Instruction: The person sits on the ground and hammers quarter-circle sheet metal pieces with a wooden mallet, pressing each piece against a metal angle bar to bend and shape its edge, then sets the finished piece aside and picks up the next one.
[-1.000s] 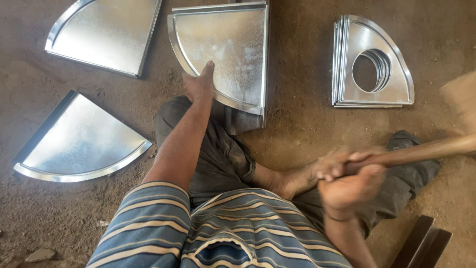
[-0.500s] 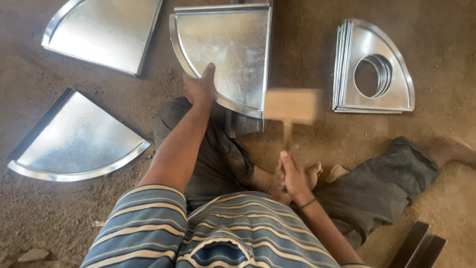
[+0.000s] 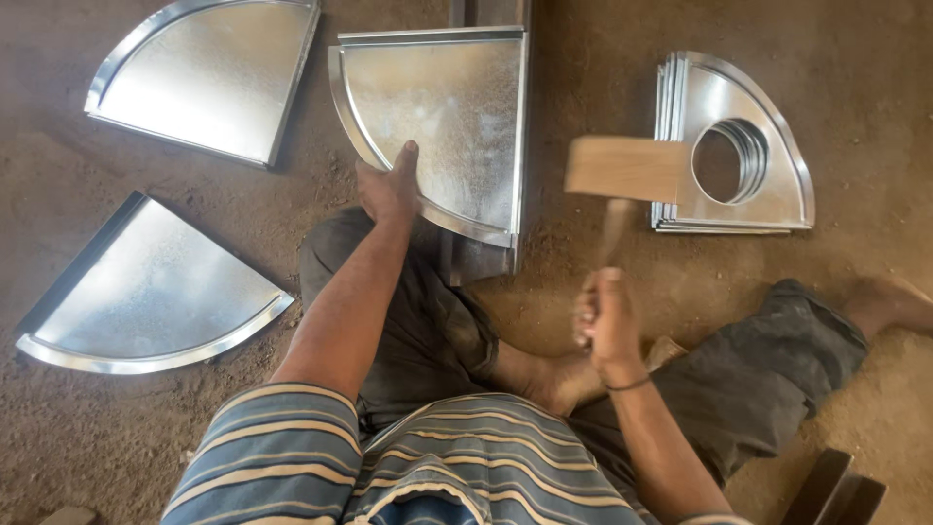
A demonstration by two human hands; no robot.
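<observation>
Fingers look most at risk: the left hand presses flat, fingers spread, on the curved rim of the quarter-round metal sheet on the dirt floor, while the right hand, fist clamped on a wooden mallet, holds it just beside. Two similar sheets lie left; a stack of holed pieces lies right.

Shiny galvanised metal sheet — pale, smooth wooden mallet.

Sitting on a dirt floor, left hand presses the curved edge of a quarter-round sheet-metal piece. Right hand grips a wooden mallet, head blurry, raised beside a stack of holed pieces.
</observation>
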